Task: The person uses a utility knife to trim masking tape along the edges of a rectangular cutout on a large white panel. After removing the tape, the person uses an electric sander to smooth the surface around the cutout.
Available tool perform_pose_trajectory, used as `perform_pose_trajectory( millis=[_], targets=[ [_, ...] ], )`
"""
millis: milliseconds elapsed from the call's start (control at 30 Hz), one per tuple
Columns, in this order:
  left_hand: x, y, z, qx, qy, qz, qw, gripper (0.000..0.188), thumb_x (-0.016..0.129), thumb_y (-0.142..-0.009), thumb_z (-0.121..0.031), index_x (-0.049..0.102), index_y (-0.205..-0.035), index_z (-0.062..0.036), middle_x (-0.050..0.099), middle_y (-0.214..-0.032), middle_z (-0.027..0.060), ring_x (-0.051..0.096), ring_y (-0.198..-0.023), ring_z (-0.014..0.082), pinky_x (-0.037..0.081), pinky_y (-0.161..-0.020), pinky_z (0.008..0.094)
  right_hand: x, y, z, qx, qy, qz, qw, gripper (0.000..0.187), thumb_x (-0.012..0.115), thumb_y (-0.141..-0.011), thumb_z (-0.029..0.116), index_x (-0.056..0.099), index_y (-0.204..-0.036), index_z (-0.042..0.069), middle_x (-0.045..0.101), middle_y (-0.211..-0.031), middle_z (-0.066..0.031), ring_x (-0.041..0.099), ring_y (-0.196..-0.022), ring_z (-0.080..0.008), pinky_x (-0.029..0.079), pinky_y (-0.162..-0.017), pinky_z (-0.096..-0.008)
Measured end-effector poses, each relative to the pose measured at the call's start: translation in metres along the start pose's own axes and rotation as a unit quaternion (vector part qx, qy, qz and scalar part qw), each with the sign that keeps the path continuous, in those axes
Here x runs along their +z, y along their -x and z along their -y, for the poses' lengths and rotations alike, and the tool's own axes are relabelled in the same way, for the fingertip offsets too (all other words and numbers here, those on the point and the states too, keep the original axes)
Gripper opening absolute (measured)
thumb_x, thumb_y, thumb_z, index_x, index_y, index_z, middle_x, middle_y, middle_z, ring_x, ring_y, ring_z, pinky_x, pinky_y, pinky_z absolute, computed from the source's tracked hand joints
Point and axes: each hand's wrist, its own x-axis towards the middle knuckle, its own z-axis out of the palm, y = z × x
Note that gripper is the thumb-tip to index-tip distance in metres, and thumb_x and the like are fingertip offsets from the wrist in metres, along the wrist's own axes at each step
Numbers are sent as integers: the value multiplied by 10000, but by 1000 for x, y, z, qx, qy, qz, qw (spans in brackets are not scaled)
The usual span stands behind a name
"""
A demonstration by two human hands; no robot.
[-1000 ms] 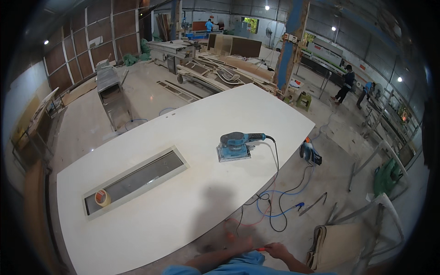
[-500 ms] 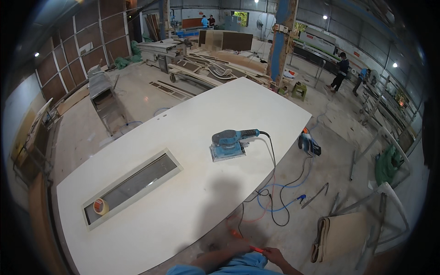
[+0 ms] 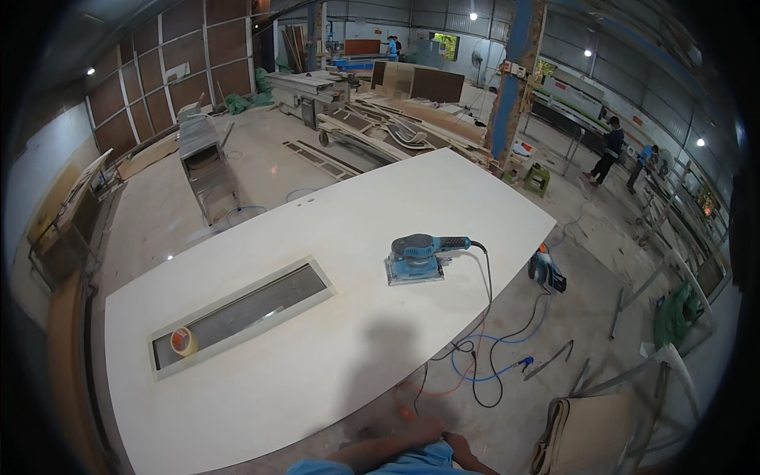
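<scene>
At the lower edge my two hands are close together in front of my blue shirt. My left hand is closed, and an orange, stick-like thing shows just beyond it; its kind is too blurred to tell. My right hand is closed right beside it, with whatever its fingers hold hidden. Before me lies a large white door panel with a narrow framed glass window. A roll of tape rests at the window's near-left end. A blue electric sander sits on the panel, its cord trailing over the right edge.
Cords and a blue hose tangle on the floor right of the panel, near a blue-and-orange power tool. Folded brown sheets and metal stands are at the right. Beyond are a green stool, stacked boards and several people.
The view has shifted, so the panel and sander appear farther right and slightly lower. My hands have drawn together; the orange part that showed between them is now hidden.
</scene>
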Motion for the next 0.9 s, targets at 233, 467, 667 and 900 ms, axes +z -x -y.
perform_pose_trajectory(
  millis=[233,467,667,900],
  targets=[
    [12,16,25,-33,33,-57,997,266,639,-933,-257,733,-1046,-36,750,-974,223,739,-902,393,575,-779,513,-12,8,22,103,-269,-40,957,439,758,-850,285,789,-1141,-42,807,-946,-153,778,-901,-208,585,-797,-330],
    [11,6,20,-69,84,-77,991,367,661,-930,-344,710,-1079,-12,748,-1044,231,729,-971,424,545,-864,569,3,9,25,37,-145,-137,979,292,766,-866,283,846,-1029,54,802,-843,-121,777,-817,-227,605,-791,-352],
    [10,7,18,-76,155,-93,981,288,601,-946,-272,722,-1056,-35,749,-1043,231,732,-958,414,549,-852,548,0,-7,10,-8,-113,3,994,276,753,-882,270,839,-1034,56,801,-875,-132,776,-838,-224,602,-798,-356],
    [-9,8,26,-87,139,-147,975,267,604,-945,-288,730,-1040,-74,773,-934,137,750,-871,336,568,-794,488,22,-23,13,-37,-93,26,995,258,739,-901,256,831,-1039,58,800,-912,-145,775,-862,-221,597,-807,-361]
  ],
)
